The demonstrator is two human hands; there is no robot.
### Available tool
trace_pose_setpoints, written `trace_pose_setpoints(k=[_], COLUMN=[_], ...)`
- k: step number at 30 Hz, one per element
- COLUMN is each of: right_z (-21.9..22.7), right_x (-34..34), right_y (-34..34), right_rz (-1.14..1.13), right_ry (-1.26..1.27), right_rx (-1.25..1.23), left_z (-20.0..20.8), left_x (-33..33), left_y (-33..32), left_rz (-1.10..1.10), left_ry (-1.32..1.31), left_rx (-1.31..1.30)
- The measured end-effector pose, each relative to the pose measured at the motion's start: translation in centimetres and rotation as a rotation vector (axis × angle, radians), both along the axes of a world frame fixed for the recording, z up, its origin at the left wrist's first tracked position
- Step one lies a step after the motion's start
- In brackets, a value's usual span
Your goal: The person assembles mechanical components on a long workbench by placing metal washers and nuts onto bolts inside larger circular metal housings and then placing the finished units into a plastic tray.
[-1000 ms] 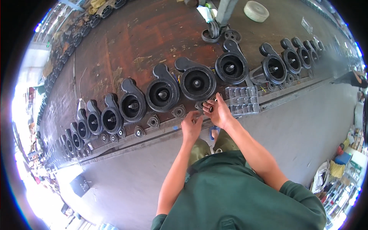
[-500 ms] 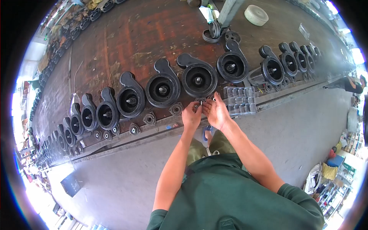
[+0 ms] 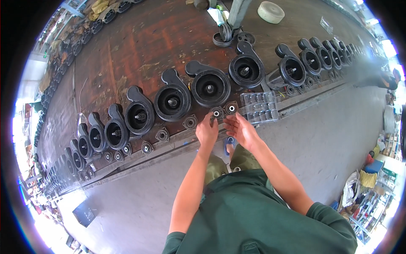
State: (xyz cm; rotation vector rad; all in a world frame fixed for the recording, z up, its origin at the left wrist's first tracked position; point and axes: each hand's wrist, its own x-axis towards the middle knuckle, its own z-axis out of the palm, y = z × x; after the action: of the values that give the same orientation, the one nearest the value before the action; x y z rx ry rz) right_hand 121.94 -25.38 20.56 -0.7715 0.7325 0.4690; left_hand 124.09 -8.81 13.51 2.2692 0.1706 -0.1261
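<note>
My left hand (image 3: 207, 132) is at the table's front edge, thumb and forefinger closed at the rim of a small black ring with a white centre (image 3: 216, 113). That ring lies on a round metal flange, partly hidden by the fingers. Beside it my right hand (image 3: 245, 132) is half cupped, fingers apart; its palm is partly hidden and I see nothing held. Just beyond its fingertips sits another flange (image 3: 231, 108) with a white-centred ring in its middle. A black round housing with a shaft (image 3: 210, 88) stands behind both hands.
More black housings (image 3: 172, 102) run in a row left and right, with flanges (image 3: 162, 134) before them. A clear compartment tray (image 3: 259, 106) lies right of my hands. Behind stand a metal post (image 3: 237, 15) and a white round block (image 3: 271, 12).
The white-centred ring, earlier pinched upright between my fingers, now lies flat on the flange. My right hand has drawn back slightly, uncovering the flange beside it. The view has shifted a little.
</note>
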Motion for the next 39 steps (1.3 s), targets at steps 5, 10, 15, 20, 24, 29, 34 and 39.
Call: trace_pose_setpoints(k=[5, 10, 15, 20, 24, 29, 34, 39], right_z=[-0.8, -0.4, -0.2, -1.0, -1.4, -0.9, -1.1, 3.9], right_x=[-1.8, -2.2, -2.0, -2.1, -2.4, -2.8, -3.3, -2.7], right_y=[-1.2, -0.6, -0.3, -0.3, -0.5, -0.6, 0.1, 1.5], right_rz=[0.08, 0.195, 0.224, 0.256, 0.262, 0.287, 0.412, 0.525], right_ry=[-0.005, -0.064, -0.089, -0.081, -0.06, -0.085, -0.435, -0.974], right_rx=[-0.074, -0.307, -0.321, -0.348, -0.375, -0.381, -0.772, -1.175], left_z=[0.5, 0.2, -0.3, 0.4, 0.8, 0.9, 2.1, 7.4], left_x=[-0.1, -0.4, -0.4, -0.3, 0.0, 0.7, -0.3, -2.8], left_y=[-0.2, -0.2, 0.3, 0.1, -0.1, 0.1, 1.9, 4.0], left_rz=[0.004, 0.006, 0.017, 0.004, -0.015, 0.002, 0.277, 0.304], left_ry=[-0.014, -0.075, -0.123, -0.088, -0.041, 0.023, 0.476, 0.664], left_rx=[-0.003, 0.008, 0.018, -0.017, -0.104, -0.218, -1.064, -1.569])
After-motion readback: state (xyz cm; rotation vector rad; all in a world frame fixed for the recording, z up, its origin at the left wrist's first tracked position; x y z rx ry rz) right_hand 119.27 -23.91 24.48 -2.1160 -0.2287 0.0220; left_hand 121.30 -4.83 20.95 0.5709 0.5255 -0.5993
